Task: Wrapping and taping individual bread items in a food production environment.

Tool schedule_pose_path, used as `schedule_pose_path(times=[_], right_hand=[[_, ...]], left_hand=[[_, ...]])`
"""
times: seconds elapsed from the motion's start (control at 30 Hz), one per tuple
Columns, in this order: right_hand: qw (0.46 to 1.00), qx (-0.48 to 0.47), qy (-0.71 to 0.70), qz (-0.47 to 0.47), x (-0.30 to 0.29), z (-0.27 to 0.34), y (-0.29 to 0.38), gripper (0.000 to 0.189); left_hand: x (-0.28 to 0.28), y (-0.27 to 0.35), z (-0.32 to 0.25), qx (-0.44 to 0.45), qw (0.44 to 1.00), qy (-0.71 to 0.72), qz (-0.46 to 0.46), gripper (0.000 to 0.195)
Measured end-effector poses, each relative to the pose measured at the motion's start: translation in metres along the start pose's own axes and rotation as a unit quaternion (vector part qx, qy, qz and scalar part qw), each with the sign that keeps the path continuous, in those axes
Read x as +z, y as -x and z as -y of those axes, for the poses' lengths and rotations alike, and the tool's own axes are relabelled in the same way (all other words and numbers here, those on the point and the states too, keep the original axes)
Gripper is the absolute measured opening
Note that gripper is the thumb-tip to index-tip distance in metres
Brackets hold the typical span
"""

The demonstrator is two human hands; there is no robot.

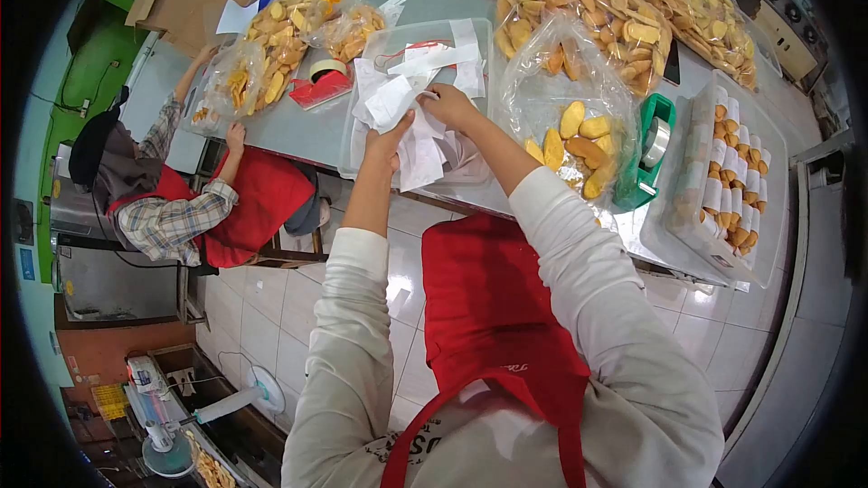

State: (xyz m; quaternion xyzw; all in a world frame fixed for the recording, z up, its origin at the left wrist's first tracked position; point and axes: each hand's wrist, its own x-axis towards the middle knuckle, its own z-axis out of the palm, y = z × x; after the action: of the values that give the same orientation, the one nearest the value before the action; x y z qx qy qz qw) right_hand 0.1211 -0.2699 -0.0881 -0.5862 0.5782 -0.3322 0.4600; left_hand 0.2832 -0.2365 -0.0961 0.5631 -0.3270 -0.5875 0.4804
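Note:
Over a clear plastic tub [489,41] of loose white paper slips [422,163], my left hand [390,142] holds a small stack of white papers [389,102]. My right hand [447,107] is at the right edge of that stack, its fingers closed on a paper's edge. To the right of the tub lies an opened clear plastic bag [512,98] with yellow-brown oval baked pieces [553,149] in it. Beside that bag is a green tape dispenser [634,179] with a roll of clear tape. A red tape holder [322,89] with a tape roll lies left of the tub.
Large bags of baked pieces [583,20] cover the table's far side. At the right, a plastic box [705,244] holds rows of paper-wrapped pieces. A co-worker in a red apron [254,203] sits at the left beside more bags [278,54]. A cardboard box [196,0] stands at the far left.

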Motion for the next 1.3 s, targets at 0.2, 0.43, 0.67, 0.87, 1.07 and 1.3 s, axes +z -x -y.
schedule_pose_path(times=[0.2, 0.43, 0.67, 0.87, 1.07, 1.3], right_hand=[[0.999, -0.033, 0.029, 0.029, 0.004, 0.009, 0.004, 0.047], [0.995, 0.002, 0.091, -0.037, -0.002, -0.003, -0.003, 0.058], [0.96, 0.01, 0.228, -0.163, 0.007, 0.006, 0.0, 0.095], [0.993, -0.032, 0.111, -0.015, -0.001, 0.005, -0.004, 0.097], [0.995, 0.051, 0.069, 0.049, -0.015, 0.011, -0.005, 0.07], [0.985, 0.035, 0.167, -0.033, -0.007, 0.001, -0.01, 0.053]], left_hand=[[-0.015, 0.004, 0.0, -0.047, 0.998, -0.017, 0.038, 0.044], [-0.005, 0.003, -0.008, -0.054, 0.997, -0.039, 0.029, 0.056], [-0.011, 0.002, -0.004, -0.046, 0.996, -0.062, -0.053, 0.056], [-0.001, 0.002, -0.005, -0.025, 0.998, -0.029, -0.043, 0.055], [-0.02, -0.011, -0.003, -0.084, 0.995, 0.042, 0.016, 0.055], [-0.002, -0.008, -0.004, -0.128, 0.987, 0.083, 0.046, 0.054]])
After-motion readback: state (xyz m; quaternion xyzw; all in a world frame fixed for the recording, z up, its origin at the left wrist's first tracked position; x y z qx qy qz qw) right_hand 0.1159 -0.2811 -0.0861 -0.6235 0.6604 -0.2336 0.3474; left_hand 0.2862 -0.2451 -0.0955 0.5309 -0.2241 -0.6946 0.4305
